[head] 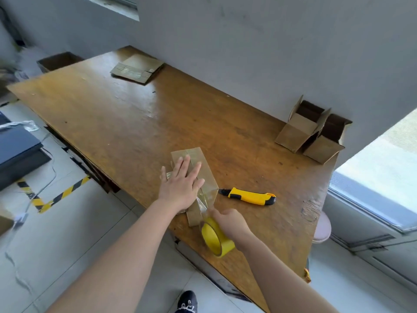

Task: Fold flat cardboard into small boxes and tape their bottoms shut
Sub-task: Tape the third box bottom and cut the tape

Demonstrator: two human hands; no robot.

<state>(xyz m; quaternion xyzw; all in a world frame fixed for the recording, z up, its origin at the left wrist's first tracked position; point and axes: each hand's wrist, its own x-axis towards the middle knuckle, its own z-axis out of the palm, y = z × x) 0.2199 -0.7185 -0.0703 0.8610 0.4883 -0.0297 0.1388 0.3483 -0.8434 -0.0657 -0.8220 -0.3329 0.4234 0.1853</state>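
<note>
A small cardboard box (206, 168) stands upside down near the front of the wooden table (112, 123), its closed bottom flaps facing up. My left hand (182, 181) presses flat on those flaps with straight fingers. My right hand (230, 222) grips a yellow-cored roll of clear tape (215, 239) just in front of the box. A strip of clear tape runs from the roll up the box's near side to its top.
A yellow and black utility knife (250, 196) lies right of the box. Two folded open boxes (309, 134) stand against the wall at the right. A stack of flat cardboard (137, 68) lies at the far end. A larger box (57, 61) stands beyond the table.
</note>
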